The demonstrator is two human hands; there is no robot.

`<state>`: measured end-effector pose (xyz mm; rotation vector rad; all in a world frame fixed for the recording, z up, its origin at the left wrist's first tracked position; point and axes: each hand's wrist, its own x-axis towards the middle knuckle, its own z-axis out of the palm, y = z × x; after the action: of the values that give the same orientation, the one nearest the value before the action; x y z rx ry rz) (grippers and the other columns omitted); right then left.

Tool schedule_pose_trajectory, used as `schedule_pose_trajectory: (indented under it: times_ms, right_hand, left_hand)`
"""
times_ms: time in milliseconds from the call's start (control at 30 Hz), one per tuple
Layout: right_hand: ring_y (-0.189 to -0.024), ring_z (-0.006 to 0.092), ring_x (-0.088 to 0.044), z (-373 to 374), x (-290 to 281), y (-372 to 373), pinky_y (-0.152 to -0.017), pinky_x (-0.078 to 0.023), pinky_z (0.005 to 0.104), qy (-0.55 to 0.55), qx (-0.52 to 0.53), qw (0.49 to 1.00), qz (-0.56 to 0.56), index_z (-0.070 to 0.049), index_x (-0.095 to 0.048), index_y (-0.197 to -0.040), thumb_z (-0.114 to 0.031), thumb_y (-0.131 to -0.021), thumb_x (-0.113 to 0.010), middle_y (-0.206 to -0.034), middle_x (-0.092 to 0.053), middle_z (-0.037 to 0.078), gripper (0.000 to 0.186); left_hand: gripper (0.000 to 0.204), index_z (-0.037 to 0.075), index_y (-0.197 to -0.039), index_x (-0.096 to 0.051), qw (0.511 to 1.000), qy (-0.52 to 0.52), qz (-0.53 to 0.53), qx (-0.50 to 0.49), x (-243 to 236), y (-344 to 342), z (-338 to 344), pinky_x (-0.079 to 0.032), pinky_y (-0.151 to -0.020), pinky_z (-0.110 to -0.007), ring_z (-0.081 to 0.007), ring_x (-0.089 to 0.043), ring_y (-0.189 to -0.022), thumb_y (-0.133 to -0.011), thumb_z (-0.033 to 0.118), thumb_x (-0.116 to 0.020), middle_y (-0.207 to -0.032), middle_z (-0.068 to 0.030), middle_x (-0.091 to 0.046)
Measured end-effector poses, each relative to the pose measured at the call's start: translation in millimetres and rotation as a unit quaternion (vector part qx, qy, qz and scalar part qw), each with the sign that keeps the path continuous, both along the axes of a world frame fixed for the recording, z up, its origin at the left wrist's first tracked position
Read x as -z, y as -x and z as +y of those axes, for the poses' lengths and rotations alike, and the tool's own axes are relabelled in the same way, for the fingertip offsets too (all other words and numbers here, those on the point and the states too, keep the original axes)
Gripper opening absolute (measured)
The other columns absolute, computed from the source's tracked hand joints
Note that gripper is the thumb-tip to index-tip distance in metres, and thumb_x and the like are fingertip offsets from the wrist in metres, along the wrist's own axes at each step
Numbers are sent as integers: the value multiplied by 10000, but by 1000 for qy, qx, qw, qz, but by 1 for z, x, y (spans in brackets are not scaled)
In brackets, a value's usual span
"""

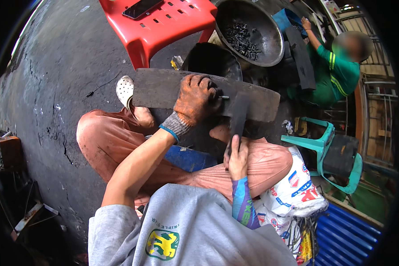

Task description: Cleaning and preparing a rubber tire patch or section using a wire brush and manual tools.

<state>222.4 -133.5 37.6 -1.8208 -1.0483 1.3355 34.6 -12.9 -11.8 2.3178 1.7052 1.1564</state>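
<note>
Black tool (240, 114) w/in curled R fingers (235, 144)

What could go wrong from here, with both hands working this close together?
The gloved left hand is near the dark flat tool in the right hand, so a slip might catch its fingers. The tool's edge is too blurred to judge.

The right hand wears no glove, so a lost grip could scrape it.

A bare foot shows by the near edge of the dark block, where a dropped tool might land.
</note>
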Motion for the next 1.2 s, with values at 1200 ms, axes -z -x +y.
schedule_pose_trajectory:
  times_ms: [1200]
  right_hand:
    - [-373,98,-422,26,38,18,-357,-331,256,-16,-31,999,34,-75,-490,-794,-564,-1028,-510,-506,-431,-1,543]
  left_hand:
    - [238,143,-1010,-754,999,43,19,-19,25,-2,-11,-430,-1053,-498,-322,-529,-1220,-833,287,-688,-1213,-68,-646]
